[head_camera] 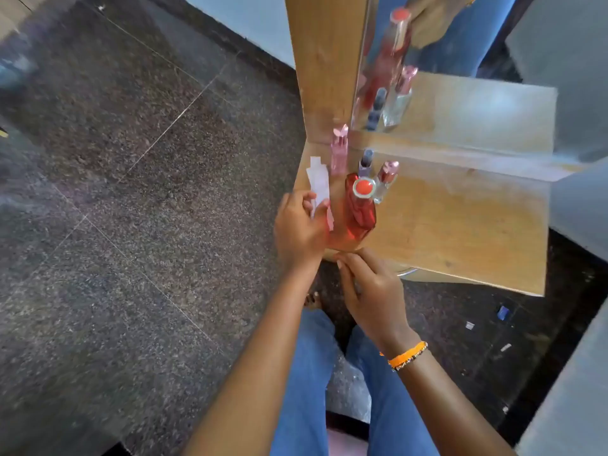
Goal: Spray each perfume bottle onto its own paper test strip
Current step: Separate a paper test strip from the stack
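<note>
Paper strips (pixel 318 184) stand up out of our left hand (pixel 301 225), which pinches them at their lower ends between thumb and curled fingers, just left of the big red perfume bottle (pixel 359 209). That bottle stands upright near the front left corner of the wooden table (pixel 460 225), its round red cap toward us, and our left hand sits right beside its base; we cannot tell whether they touch. Our right hand (pixel 371 297) hangs at the table's front edge just below the red bottle, fingers straight and relaxed, holding nothing, with an orange bracelet (pixel 408 355) on the wrist.

Behind the red bottle we see three smaller ones: a tall pink bottle (pixel 339 153) at the far left near the strips, a small dark-capped bottle (pixel 365 162) in the middle, and a clear bottle with a pink cap (pixel 385 179) to its right. A mirror (pixel 460 103) rises at the back of the table and reflects the bottles. Around the table lies a dark speckled stone floor (pixel 131 192), with a few small scraps (pixel 502 312) on it to the right. Our blue jeans (pixel 306 373) show below.
</note>
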Tool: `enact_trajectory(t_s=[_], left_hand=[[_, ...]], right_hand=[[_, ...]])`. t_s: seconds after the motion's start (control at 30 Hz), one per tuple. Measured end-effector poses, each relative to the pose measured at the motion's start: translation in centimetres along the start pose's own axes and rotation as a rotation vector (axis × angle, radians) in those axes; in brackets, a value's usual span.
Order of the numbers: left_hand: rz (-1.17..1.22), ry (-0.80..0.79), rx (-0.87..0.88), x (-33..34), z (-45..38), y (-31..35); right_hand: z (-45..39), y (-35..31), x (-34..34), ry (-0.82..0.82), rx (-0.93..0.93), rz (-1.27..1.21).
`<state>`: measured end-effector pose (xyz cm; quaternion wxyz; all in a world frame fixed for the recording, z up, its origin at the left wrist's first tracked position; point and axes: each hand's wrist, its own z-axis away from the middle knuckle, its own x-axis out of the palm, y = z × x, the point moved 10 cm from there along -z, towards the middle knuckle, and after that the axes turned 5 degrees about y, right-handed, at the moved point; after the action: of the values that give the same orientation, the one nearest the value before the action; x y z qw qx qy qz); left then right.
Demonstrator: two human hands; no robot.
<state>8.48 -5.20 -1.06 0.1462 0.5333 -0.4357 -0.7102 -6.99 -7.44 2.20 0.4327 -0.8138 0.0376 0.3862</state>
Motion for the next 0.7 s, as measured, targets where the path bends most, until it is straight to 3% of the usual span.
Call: enact_trajectory(t_s=[0.37, 0.7], left_hand=[[-0.079, 0.201, 0.117, 0.2, -1.2, -1.1], [0.037, 0.118, 0.062, -0.4, -1.0, -1.1]], right_hand=[[1.9, 2.0, 0.6, 0.303, -0.056, -0.146], [1.7, 1.8, 0.4, 0.249, 0.102, -0.148]])
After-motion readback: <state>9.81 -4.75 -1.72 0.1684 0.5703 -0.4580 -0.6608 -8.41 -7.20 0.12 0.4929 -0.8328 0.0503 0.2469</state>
